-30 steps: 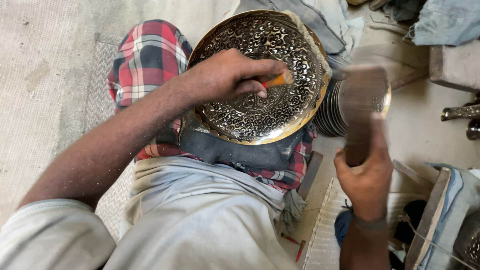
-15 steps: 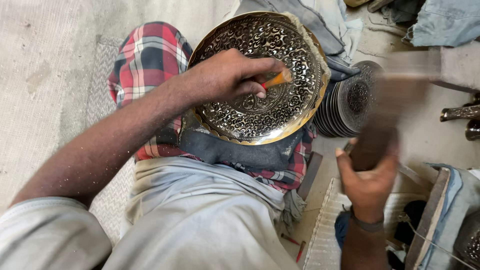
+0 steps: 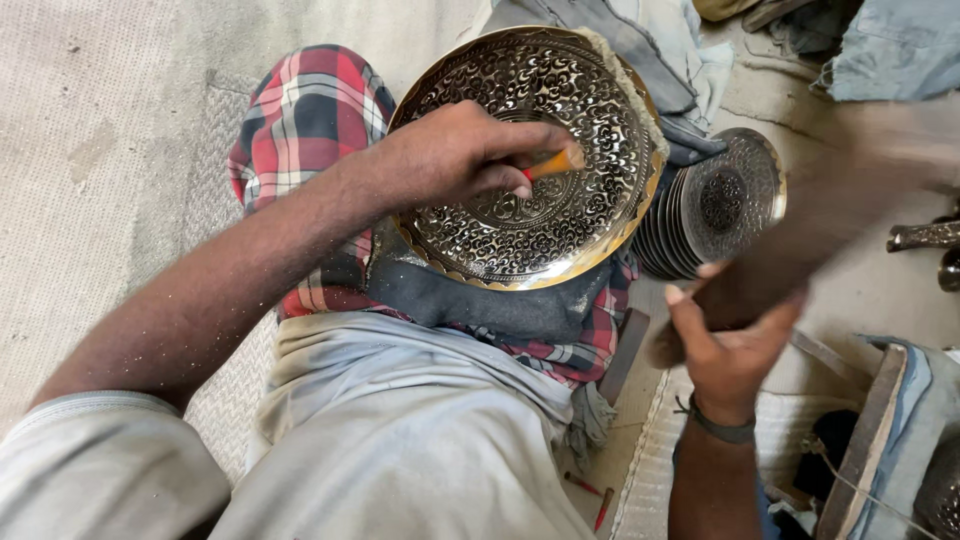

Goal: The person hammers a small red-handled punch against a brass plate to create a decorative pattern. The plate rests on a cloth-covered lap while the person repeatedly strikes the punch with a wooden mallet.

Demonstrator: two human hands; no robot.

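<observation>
A large engraved brass plate (image 3: 560, 230) rests tilted on my lap, on a dark pad (image 3: 480, 300) over my red plaid trousers. My left hand (image 3: 455, 155) lies on the plate and is shut on a small orange-handled chisel (image 3: 553, 162), its tip on the plate's middle. My right hand (image 3: 730, 345) is out to the right of the plate, shut on a wooden mallet (image 3: 800, 240) that is blurred with motion, its head raised to the upper right.
A stack of smaller engraved plates (image 3: 715, 205) stands on edge just right of the big plate. Grey cloth (image 3: 650, 50) lies behind it. A woven mat (image 3: 90, 150) covers the floor at left. Wooden pieces and tools (image 3: 880, 440) sit at lower right.
The mallet has swung from upright beside the plate to tilted back toward the upper right. My left hand and chisel have stayed on the plate.
</observation>
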